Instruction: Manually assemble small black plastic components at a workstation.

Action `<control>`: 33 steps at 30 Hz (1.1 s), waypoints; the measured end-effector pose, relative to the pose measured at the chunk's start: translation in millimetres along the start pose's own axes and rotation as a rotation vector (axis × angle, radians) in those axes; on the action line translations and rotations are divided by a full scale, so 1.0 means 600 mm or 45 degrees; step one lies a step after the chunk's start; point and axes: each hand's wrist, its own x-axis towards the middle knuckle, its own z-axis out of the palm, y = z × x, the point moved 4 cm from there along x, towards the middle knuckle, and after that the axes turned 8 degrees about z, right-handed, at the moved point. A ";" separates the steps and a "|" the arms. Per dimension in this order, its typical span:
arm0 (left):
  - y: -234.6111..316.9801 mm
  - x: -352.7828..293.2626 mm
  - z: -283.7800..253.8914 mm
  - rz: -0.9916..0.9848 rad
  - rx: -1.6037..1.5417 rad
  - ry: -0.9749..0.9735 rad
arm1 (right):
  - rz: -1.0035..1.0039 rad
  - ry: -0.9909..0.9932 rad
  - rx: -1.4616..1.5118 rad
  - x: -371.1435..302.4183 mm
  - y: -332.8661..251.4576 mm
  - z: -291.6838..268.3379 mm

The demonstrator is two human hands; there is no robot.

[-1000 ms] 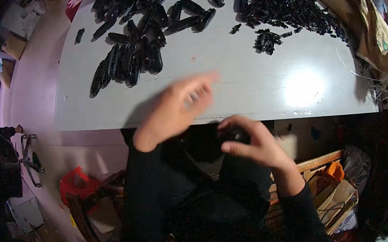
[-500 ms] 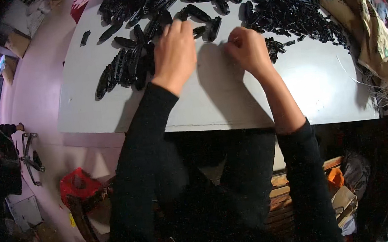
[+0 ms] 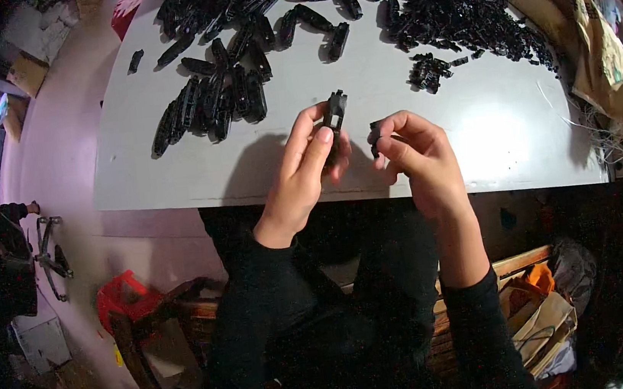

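Head view, the only one: a slim black plastic casing [image 3: 336,107] is gripped in the left hand [image 3: 300,171], with thumb laid on its near face and one end projecting past the fingers [image 3: 326,136]; a light patch is seen near that end, slot or glint can't be told. A small black part [image 3: 376,139] is pinched between thumb and fingertips of the right hand [image 3: 428,162], just right of the casing and apart from it; its shape is mostly hidden. Both pieces are seen against the near strip of the desk [image 3: 148,175]; height above it can't be judged. Similar casings [image 3: 216,101] are heaped toward the far left, tiny black parts [image 3: 452,13] are piled at far right, and a small cluster [image 3: 428,72] is set just in front of that pile. Handling, as judged: casing should be braced firmly without being squeezed, projecting end left uncovered by the thumb. Small part should be pinched by its edges and turned so its orientation can be read; black on black is easily misjudged, so light should be used, glare spot [image 3: 488,142] avoided. Any contact is best made square, with light pressure; a tilted piece could be flicked loose and lost over the desk edge.
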 end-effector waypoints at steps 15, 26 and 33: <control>0.008 -0.027 0.024 0.228 0.199 -0.267 | -0.112 0.099 -0.269 -0.029 -0.025 0.046; -0.002 -0.039 0.043 0.017 0.204 -0.423 | 0.110 -0.009 -0.114 -0.024 0.014 0.006; -0.015 0.126 0.011 0.683 1.238 -0.068 | -0.186 0.310 0.361 -0.003 0.004 -0.127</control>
